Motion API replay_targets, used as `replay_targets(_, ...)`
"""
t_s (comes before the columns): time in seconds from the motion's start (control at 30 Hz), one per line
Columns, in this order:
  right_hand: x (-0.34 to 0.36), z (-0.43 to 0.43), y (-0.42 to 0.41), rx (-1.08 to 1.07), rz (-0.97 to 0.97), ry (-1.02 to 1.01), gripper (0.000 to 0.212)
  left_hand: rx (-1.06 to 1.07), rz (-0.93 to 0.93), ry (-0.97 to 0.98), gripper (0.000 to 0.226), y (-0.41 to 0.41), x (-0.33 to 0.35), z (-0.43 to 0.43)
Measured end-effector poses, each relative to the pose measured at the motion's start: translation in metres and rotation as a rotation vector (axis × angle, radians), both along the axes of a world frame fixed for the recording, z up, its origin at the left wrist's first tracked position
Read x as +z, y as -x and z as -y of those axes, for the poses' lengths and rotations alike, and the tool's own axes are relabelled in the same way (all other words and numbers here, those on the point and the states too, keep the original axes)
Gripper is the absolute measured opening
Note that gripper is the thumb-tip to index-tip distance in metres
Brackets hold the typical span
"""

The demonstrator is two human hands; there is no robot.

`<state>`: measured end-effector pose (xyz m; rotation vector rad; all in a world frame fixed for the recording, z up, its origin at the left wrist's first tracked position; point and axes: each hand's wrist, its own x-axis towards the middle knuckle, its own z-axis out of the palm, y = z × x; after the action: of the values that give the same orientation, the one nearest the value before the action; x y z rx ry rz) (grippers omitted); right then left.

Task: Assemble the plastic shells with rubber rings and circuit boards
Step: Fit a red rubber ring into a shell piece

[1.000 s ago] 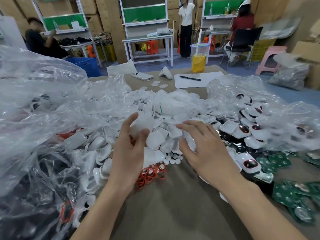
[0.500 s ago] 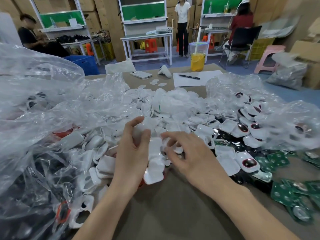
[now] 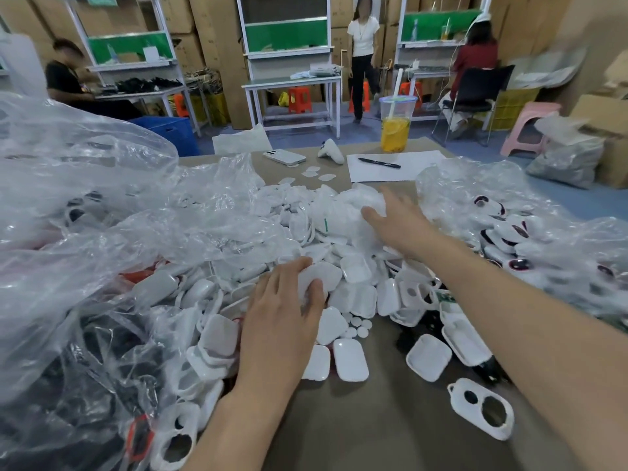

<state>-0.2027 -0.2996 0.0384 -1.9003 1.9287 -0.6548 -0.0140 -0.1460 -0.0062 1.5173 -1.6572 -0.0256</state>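
A heap of white plastic shells (image 3: pixel 353 294) covers the middle of the brown table (image 3: pixel 390 436). My left hand (image 3: pixel 282 314) rests on the near side of the heap and grips one white shell (image 3: pixel 323 275) between thumb and fingers. My right hand (image 3: pixel 397 220) reaches to the far side of the heap, fingers stretched over a small white bag of parts (image 3: pixel 356 202); its fingertips are blurred. Loose shells (image 3: pixel 350 360) lie near the table's front, and one has two holes (image 3: pixel 482 411). A red rubber ring (image 3: pixel 139 436) shows at bottom left. A green circuit board (image 3: pixel 445 296) peeks out under my right forearm.
A large clear plastic bag (image 3: pixel 85 205) of parts fills the left side. Another bag (image 3: pixel 550 239) on the right holds shells with dark lenses. At the far edge stand a yellow drink cup (image 3: pixel 395 130), a phone (image 3: pixel 284 157), and a pen (image 3: pixel 379 163) on paper. People work at benches behind.
My right hand has left the middle of the heap and moved away to its far side. Shells have slid toward the table's front. My left hand still holds a shell.
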Motion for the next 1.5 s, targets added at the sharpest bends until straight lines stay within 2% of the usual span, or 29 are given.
replay_targets(0.03,-0.006,0.003,-0.002,-0.023,-0.013,-0.070,0.066,-0.002,-0.009,0.006,0.032,-0.001,0.000,0.001)
replay_targets(0.1,-0.015,0.003,-0.005,-0.042,-0.035,-0.076,0.065,-0.006,-0.010,0.023,0.030,-0.002,-0.001,0.002)
replay_targets(0.2,-0.014,-0.005,-0.001,-0.062,0.168,0.059,0.057,-0.001,0.005,0.057,0.028,-0.003,-0.002,0.004)
replay_targets(0.23,-0.012,-0.010,0.003,-0.089,0.182,0.150,0.051,-0.003,0.006,0.067,0.027,-0.003,-0.003,0.004)
replay_targets(0.3,-0.010,-0.019,0.012,-0.157,0.006,0.367,0.036,-0.009,0.011,0.091,0.025,-0.004,-0.004,0.005)
replay_targets(0.33,-0.010,-0.025,0.017,-0.164,-0.093,0.411,0.030,-0.011,0.015,0.099,0.025,-0.004,-0.004,0.005)
replay_targets(0.4,-0.012,-0.035,0.025,-0.120,-0.223,0.287,0.027,-0.010,0.015,0.103,0.024,-0.004,-0.004,0.004)
replay_targets(0.47,-0.014,-0.041,0.028,-0.068,-0.318,0.107,0.034,-0.009,0.005,0.099,0.024,-0.003,-0.004,0.005)
replay_targets(0.6,-0.005,-0.036,0.022,0.037,-0.352,-0.123,0.041,-0.012,-0.008,0.094,0.025,-0.004,-0.005,0.005)
replay_targets(0.67,0.000,-0.032,0.021,0.097,-0.372,-0.175,0.038,-0.017,-0.004,0.089,0.024,-0.003,-0.005,0.005)
replay_targets(0.83,0.015,-0.039,0.038,0.161,-0.046,-0.220,0.030,-0.030,-0.017,0.077,0.022,-0.004,-0.005,0.004)
replay_targets(0.93,0.019,-0.047,0.044,0.188,0.060,-0.237,0.024,-0.032,-0.023,0.069,0.021,-0.005,-0.005,0.004)
replay_targets(1.1,0.008,-0.061,0.044,0.074,0.131,0.000,0.014,-0.039,-0.025,0.052,0.022,-0.007,-0.007,0.004)
replay_targets(1.33,-0.008,-0.092,0.029,-0.049,-0.013,0.345,0.025,-0.048,-0.075,-0.005,0.021,-0.003,-0.004,0.001)
replay_targets(1.5,-0.012,-0.105,0.023,-0.090,-0.017,0.446,0.033,-0.050,-0.074,-0.019,0.022,-0.001,-0.001,-0.002)
